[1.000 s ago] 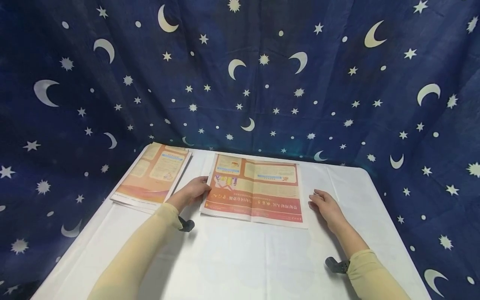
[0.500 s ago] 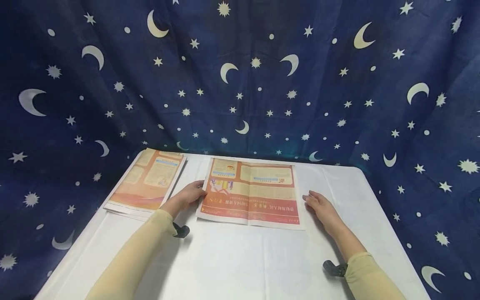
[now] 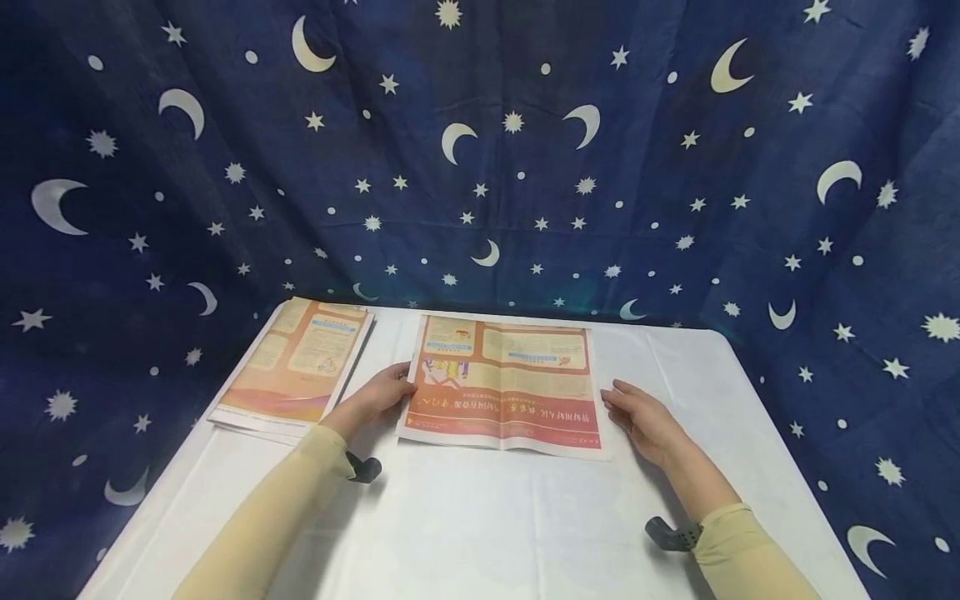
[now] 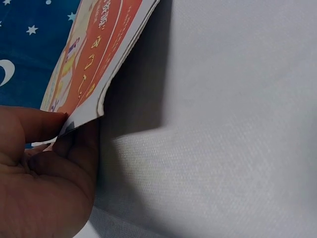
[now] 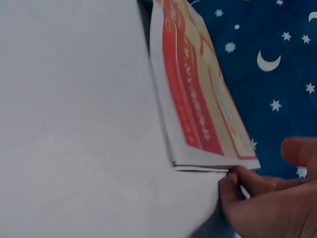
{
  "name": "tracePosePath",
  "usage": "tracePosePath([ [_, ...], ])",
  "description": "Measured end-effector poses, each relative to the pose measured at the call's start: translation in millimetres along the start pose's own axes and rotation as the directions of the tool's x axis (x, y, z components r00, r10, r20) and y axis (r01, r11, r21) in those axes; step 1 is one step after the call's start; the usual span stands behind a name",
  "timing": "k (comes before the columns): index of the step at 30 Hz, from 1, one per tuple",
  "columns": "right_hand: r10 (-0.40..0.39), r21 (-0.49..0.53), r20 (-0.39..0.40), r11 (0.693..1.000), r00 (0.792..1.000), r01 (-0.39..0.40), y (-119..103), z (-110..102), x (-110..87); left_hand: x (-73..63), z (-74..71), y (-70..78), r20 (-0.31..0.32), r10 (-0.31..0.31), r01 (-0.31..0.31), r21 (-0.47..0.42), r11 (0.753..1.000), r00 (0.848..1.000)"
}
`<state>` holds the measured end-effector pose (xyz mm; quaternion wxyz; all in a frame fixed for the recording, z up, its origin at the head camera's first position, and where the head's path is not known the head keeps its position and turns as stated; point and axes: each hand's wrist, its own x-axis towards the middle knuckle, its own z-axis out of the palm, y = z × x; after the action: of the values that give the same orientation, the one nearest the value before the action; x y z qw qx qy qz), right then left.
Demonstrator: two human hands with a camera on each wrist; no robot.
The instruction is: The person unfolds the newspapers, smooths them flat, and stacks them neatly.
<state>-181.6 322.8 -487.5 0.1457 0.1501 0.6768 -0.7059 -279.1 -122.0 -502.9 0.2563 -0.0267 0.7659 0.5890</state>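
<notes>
A folded newspaper [image 3: 517, 387] with red and orange print lies on the white table, a crease down its middle. At its left edge my left hand [image 3: 381, 395] pinches the paper, thumb on top and fingers underneath; in the left wrist view that corner of the newspaper [image 4: 94, 74] is raised, casting a shadow. My right hand [image 3: 647, 423] is beside the right edge. In the right wrist view its fingertips [image 5: 232, 179] touch that edge from the side and below, while the thumb stays apart from the paper.
A second pile of folded newspapers [image 3: 296, 367] lies at the table's left, close to my left forearm. The white-covered table [image 3: 480, 525] ends at the back against a dark blue curtain [image 3: 480, 167] with moons and stars. A black wrist mount [image 3: 671, 535] sits on each wrist.
My right hand has moved left, from a gap beside the newspaper up to its right edge. The left hand keeps its hold on the left edge. The head view has shifted slightly.
</notes>
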Motion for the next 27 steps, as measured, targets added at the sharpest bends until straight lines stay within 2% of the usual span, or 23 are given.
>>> tracePosePath([
  [4,0.02,0.138,-0.051,0.99,0.998,-0.013,-5,1,-1.5,1.5,3.5,0.5,0.011,0.004,-0.004,-0.002,1.0,1.0],
  [6,0.021,0.143,-0.059,0.99,0.998,-0.013,-4,2,-0.3,1.3,4.7,1.1,0.014,0.006,-0.006,-0.004,1.0,1.0],
  [11,0.005,-0.061,-0.09,0.998,0.996,-0.011,6,7,7.9,-1.3,5.0,2.9,-0.003,-0.02,0.02,0.0,1.0,1.0],
  [14,-0.044,-0.238,-0.135,0.971,0.99,0.01,10,8,14.0,-2.8,4.5,3.8,-0.003,-0.011,0.011,0.006,1.0,1.0],
  [17,-0.086,-0.363,-0.156,0.932,0.984,0.024,12,8,18.8,-3.4,5.1,2.3,-0.006,-0.003,0.004,0.035,0.999,1.0],
  [22,-0.087,-0.434,-0.157,0.901,0.984,0.01,16,2,18.3,-6.5,9.4,-1.6,-0.007,0.023,-0.022,0.13,0.991,1.0],
  [27,-0.096,-0.463,-0.159,0.886,0.983,0.012,23,-3,6.4,-17.0,15.6,-4.1,-0.004,0.061,-0.058,0.271,0.961,0.998],
])
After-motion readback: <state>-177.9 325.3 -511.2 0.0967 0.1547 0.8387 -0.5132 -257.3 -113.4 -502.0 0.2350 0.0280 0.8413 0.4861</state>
